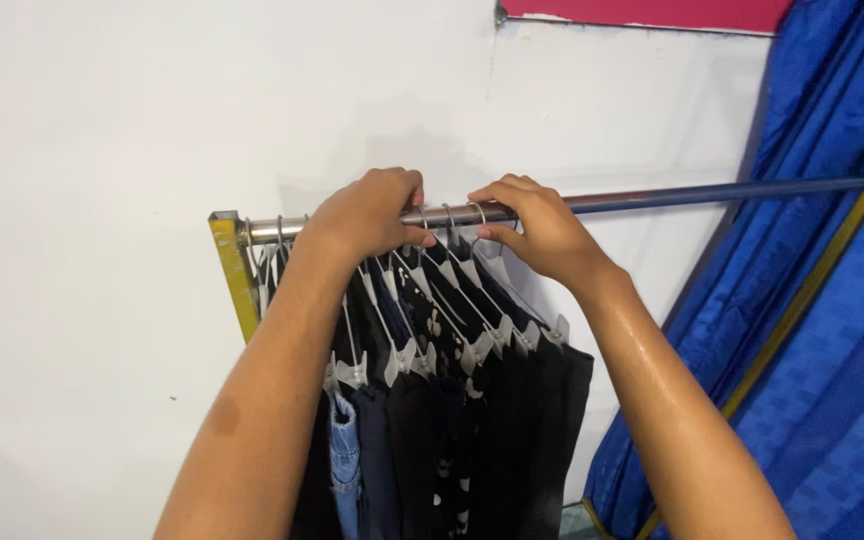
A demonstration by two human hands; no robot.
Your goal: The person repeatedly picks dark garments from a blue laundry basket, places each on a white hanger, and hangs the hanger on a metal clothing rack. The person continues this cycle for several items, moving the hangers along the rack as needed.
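A metal rail (672, 196) runs across the wall at chest height. Several white clip hangers (472, 290) hang bunched at its left end, carrying dark garments (512, 430) and one pair of blue jeans (344, 460). My left hand (367, 215) is curled over the rail and the hanger hooks there. Just to the right, my right hand (537, 225) pinches the hook of the outermost hanger against the rail with thumb and fingers. Both forearms reach up from below and hide part of the clothes.
The rail's left end sits in a yellow metal post (235, 275). A white wall (102, 250) is behind. A blue curtain (822, 330) hangs at the right, with a yellow bar (802, 300) slanting across it.
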